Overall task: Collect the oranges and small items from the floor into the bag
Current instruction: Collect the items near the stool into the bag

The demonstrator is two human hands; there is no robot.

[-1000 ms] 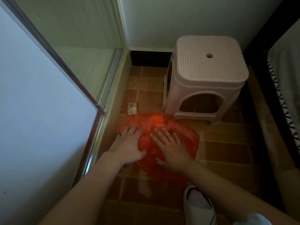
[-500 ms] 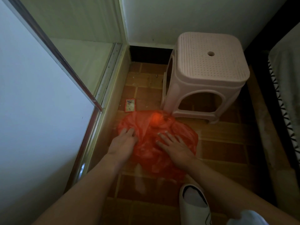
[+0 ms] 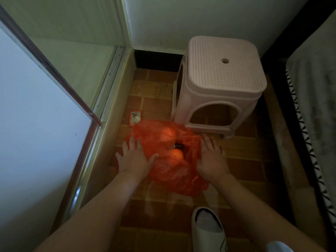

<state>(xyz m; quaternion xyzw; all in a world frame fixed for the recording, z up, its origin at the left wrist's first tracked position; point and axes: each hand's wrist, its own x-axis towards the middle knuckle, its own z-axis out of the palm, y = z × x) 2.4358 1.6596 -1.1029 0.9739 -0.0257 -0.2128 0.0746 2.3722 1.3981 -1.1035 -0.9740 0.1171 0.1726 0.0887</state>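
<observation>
Both hands flat, grasping nothing: left hand (image 3: 133, 158) and right hand (image 3: 211, 159) spread the bag (image 3: 169, 171) over two oranges (image 3: 177, 154). Next likely: packet (image 3: 135, 118) needs picking.

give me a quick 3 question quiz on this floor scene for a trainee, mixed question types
1. True or false: the right hand is gripping the pink stool.
2. Multiple choice: where does the small packet lie? A) on the stool B) on the floor tiles just beyond the red bag, near the door track C) in the left hand
3. Fill in: through the bag's opening an orange shows, with a small ____ item just beyond it.

Key
1. False: both hands are spread flat at the bag's sides, and the stool stands untouched.
2. B
3. dark
</observation>
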